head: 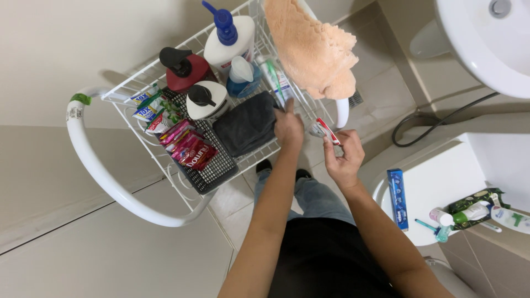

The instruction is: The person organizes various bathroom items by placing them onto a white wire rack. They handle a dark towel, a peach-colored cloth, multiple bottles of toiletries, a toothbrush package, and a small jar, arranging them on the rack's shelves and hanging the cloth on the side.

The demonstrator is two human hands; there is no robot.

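1. White-and-red tube [324,131] sits pinched in my right hand [343,157], thumb and fingers closed round its near end, just right of the wire rack [132,88].
2. My left hand [288,128] rests on the rack's near right edge, fingers bent onto the wire beside the dark cloth [246,123]; it looks to be touching the tube's far tip too, but I cannot tell whether it grips anything.
3. Progress, my call: the tube is out in the air, not lying in the rack; the rack already holds pump bottles [226,41], sachets in a black basket [212,165], the cloth and a green-white tube [274,77] at the far right.
4. Still outside the rack: blue box [397,198] and small bottles on the toilet tank [441,182], right of me. Looks like sorting is partway.
5. Tube axis: roughly level, slanting from near right at my palm to far left toward the rack. I cannot make out which end is the cap.
6. Peach towel [314,47] hangs over the rack's far right rail.
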